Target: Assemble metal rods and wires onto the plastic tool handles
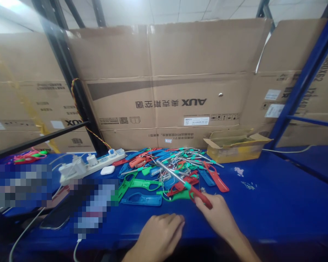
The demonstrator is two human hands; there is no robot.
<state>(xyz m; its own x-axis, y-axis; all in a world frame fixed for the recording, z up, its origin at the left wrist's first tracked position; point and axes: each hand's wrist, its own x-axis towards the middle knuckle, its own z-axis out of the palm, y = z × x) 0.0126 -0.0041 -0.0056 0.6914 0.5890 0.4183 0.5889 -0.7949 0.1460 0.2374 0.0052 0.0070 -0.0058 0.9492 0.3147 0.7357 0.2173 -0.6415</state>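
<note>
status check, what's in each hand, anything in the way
Right hand: gripping red lighter, metal tube over parts pile. Left hand: curled, any contents hidden. Clutter just ahead, possibly in the way: the pile, blue shell at its near edge.

Overhead light glares white on the tiled ceiling (pixel 192 11) and streaks hazily across the upper left. The cardboard panel (pixel 169 51) is evenly lit; the desk (pixel 276 211) darkens toward its near edge. Outer regions look stretched and soft; pixelation masks the phone (pixel 95 207).
</note>
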